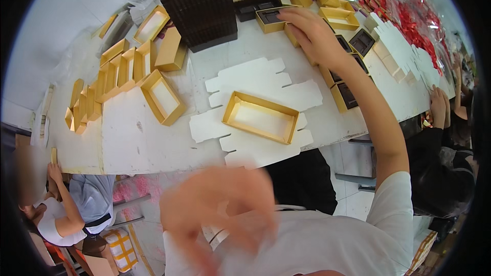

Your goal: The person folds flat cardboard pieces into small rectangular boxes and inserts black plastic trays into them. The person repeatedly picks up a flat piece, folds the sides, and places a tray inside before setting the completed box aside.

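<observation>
One clumsy nudge from my right hand (316, 37) could skew that gold box (271, 28), and tbh can't tell if either it or my blurry left hand (219, 207) is gripping.

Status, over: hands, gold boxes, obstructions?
Left hand blurred, grip unclear. Right hand at black-lined gold box. Open gold box on white cardboard. Black tray stack nearby.

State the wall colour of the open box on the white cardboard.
The open box has gold walls, best seen in the head view.
</observation>
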Tool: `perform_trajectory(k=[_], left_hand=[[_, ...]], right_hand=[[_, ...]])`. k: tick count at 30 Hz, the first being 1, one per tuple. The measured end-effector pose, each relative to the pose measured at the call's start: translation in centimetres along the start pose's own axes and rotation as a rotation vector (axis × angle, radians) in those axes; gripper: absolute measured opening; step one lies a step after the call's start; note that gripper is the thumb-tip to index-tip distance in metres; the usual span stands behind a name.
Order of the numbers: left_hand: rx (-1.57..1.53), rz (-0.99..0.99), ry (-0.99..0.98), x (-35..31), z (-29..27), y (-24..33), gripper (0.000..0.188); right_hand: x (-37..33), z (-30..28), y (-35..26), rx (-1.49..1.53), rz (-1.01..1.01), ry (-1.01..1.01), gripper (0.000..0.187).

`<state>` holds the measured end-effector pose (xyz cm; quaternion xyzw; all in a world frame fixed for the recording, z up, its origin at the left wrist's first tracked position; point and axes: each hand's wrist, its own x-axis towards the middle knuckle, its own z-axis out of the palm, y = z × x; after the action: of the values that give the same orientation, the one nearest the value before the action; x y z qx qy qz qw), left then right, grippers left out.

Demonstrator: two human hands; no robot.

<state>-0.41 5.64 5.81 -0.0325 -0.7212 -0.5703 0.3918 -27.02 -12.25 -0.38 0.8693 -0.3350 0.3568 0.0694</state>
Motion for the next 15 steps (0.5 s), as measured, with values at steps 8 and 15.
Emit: perform_trajectory(k=[8, 15], left_hand=[[1.083, -0.61, 0.152, -4.9, -5.0, -5.5, 0.081], [1.131, -0.609, 0.178, -4.6, -4.4, -5.9, 0.073]], right_hand=[[9.0, 9.1, 2.1, -0.413, 0.07, -0.516, 0.022], [8.5, 10.5, 5.5, -0.252, 0.022, -0.257, 0.009]])
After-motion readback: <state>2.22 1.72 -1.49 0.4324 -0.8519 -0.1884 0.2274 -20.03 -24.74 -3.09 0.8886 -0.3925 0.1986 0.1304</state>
